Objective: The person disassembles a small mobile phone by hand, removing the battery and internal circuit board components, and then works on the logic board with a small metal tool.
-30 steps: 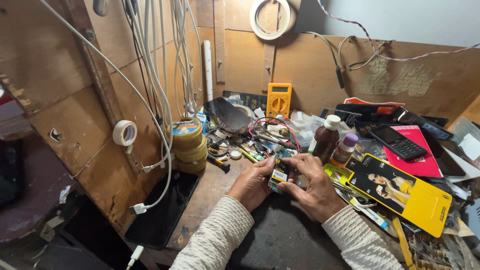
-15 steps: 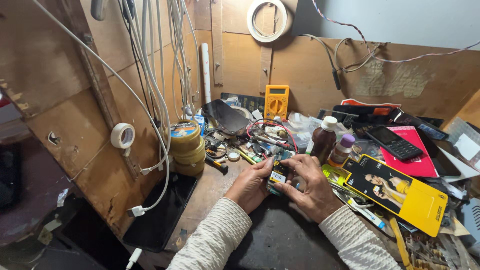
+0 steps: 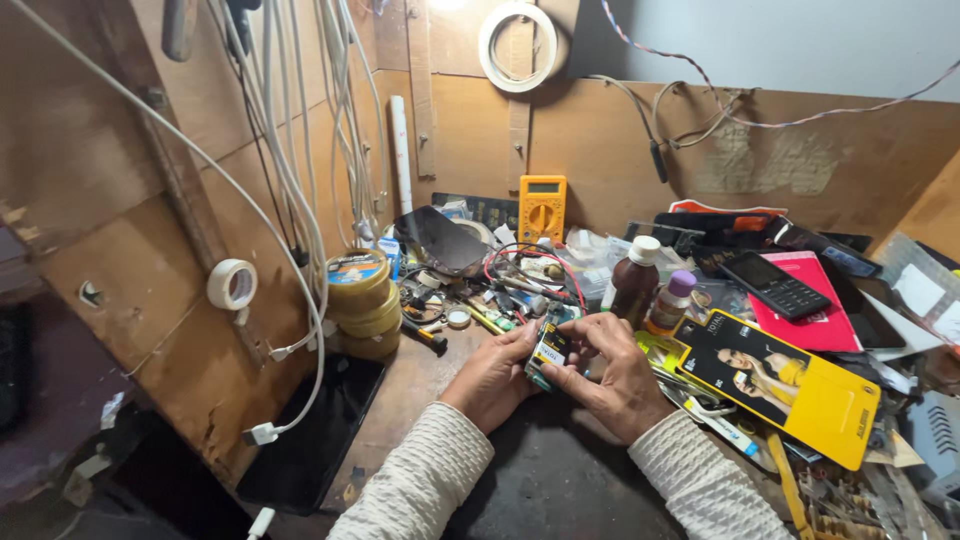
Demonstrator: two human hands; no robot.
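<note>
Over a cluttered worktop, the left hand and right hand together grip a small opened phone between their fingertips, just before a brown bottle, with a yellow multimeter propped against the wooden back wall beyond.

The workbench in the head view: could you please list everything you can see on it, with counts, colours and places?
Small device: one, green board with yellow-black cell, between both hands.
Multimeter: one, yellow, against back wall.
Tape stack: several rolls, tan, left.
White tape roll: one, on left wall.
Bottles: two, brown and purple-capped, centre.
Keypad phone: one, black, on red book.
Yellow-black package: one, right.
Dark phone: one, lower left.
Left hand: holding device.
Right hand: holding device.
</note>
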